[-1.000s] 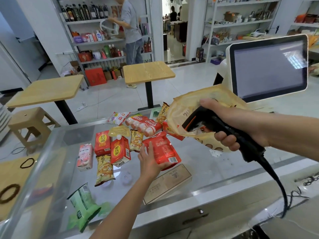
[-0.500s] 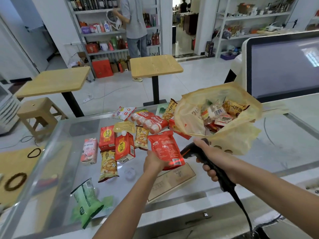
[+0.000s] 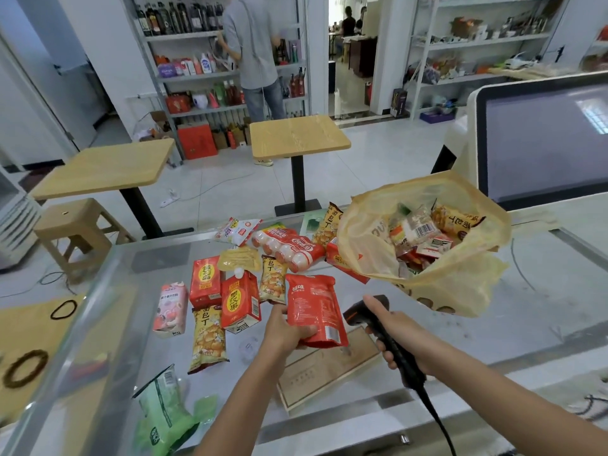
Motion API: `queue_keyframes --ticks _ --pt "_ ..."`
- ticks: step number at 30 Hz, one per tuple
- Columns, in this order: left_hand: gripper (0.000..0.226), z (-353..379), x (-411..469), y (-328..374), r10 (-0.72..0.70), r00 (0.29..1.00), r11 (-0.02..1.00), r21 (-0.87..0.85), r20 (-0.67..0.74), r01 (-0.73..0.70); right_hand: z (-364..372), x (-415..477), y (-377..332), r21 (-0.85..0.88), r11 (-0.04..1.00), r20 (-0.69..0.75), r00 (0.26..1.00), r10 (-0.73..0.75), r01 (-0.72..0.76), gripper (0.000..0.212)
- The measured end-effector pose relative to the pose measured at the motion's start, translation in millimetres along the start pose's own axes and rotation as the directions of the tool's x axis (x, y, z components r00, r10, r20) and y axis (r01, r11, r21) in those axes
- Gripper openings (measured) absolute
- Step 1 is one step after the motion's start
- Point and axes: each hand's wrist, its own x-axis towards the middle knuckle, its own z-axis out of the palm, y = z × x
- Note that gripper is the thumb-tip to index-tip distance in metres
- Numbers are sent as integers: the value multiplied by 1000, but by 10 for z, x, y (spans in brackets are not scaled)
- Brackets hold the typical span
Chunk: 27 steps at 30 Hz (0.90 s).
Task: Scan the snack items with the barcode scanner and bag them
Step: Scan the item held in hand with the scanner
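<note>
While the left hand [image 3: 284, 330] holds the red pouch [image 3: 312, 307] in its fingers over the table [image 3: 493, 324], long side 12 to 6 o'clock, the right hand [image 3: 398, 334] fingers wrap the scanner [image 3: 357, 312], nose pointing 10 o'clock at it. Earlier, the scanner was up by the yellow bag [image 3: 460, 291].

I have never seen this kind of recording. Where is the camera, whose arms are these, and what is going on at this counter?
No machine here: the camera sits on a person's head, looking forward and down, so both arms are that person's own. The left hand holds a red pouch over a glass counter. The right hand grips a black barcode scanner, its head close to the pouch. Among other snacks, red cartons and a green packet lie on the counter. On the right, a yellow plastic bag lies open with packets inside, before a till screen.
</note>
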Motion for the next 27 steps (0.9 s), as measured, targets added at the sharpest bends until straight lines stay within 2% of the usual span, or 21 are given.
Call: queue_keyframes --ticks 5,7,9,10,12,13,14,15,17,18,19,20,22,23,24,25,27 --pt "52 -185 -166 181 71 997 993 -95 -9 -71 201 220 13 2 998 -45 997 -64 64 52" --pt "48 -226 -246 291 114 993 985 -124 -25 -116 222 271 -21 -80 995 -89 994 -67 60 53" --pt "44 -242 -311 418 176 983 970 -162 -60 -183 200 316 -53 -282 958 -105 991 -78 45 65" --pt "42 -232 -342 489 220 972 957 -174 -87 -232 173 320 -69 -443 896 -116 988 -101 40 69" --pt "37 -173 -386 622 332 929 921 -156 -165 -357 84 245 -151 -747 665 -154 968 -198 17 66" --pt "38 -125 -396 686 395 895 896 -126 -207 -425 32 161 -232 -812 584 -183 942 -282 17 62" --pt "38 -63 -406 751 459 855 867 -86 -242 -490 -10 59 -351 -824 562 -187 904 -385 69 59" --pt "38 15 -397 810 523 810 834 -37 -263 -551 -57 -31 -482 -760 625 -186 862 -471 177 56" --pt "38 230 -367 925 635 726 765 83 -264 -639 -148 -196 -815 -333 824 -205 818 -537 458 47" --pt "39 361 -358 990 685 688 726 138 -241 -674 -189 -262 -990 -125 849 -187 828 -529 514 45" --pt "41 488 -337 1049 746 636 666 216 -199 -713 -230 -267 -1131 -27 858 -160 845 -511 513 47" --pt "44 606 -320 1111 814 570 572 318 -110 -756 -274 -240 -1231 10 864 -151 855 -496 503 48" --pt "52 796 -249 1177 857 475 352 447 199 -822 -401 -159 -1334 55 852 -286 826 -486 521 29" --pt "51 840 -191 1181 798 491 340 411 351 -846 -496 -114 -1346 74 836 -381 791 -480 543 17" --pt "45 856 -140 1190 736 524 400 349 429 -848 -619 -59 -1333 70 826 -456 754 -472 559 9" --pt "37 853 -77 1187 726 565 469 317 394 -824 -758 -11 -1307 37 832 -500 731 -464 553 3" --pt "32 835 155 1144 685 714 643 342 144 -686 -990 37 -1275 -45 868 -498 742 -448 494 6"
